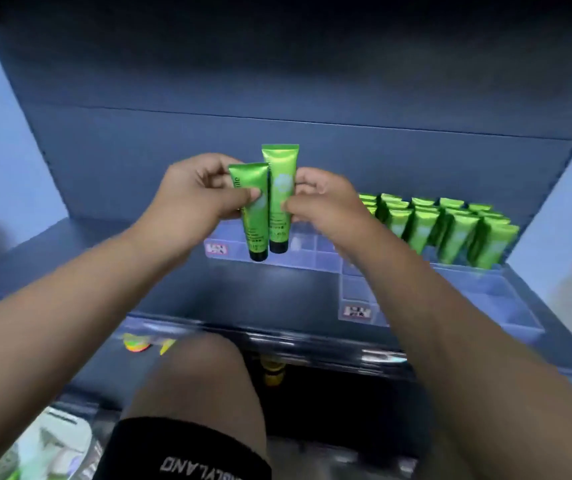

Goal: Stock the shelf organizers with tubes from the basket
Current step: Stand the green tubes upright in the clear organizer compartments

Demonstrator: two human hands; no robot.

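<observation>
Not much legible here tbh. The left tube (pixel 250 202), pinched by the left hand (pixel 194 194), has dark sideways letters near its top, maybe "me", can't say. The right tube (pixel 281 188), in the right hand (pixel 322 199), has fine print by the cap, too blurry. Red-and-white stickers (pixel 216 248) on the clear organizers (pixel 312 263) under the hands: unreadable. The black shorts (pixel 187 455) below both wrists show upside-down white letters ending "LAND".

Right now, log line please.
left hand grips left tube | right hand grips right tube | caps down, above clear organizer | stocked tubes: right side
</observation>
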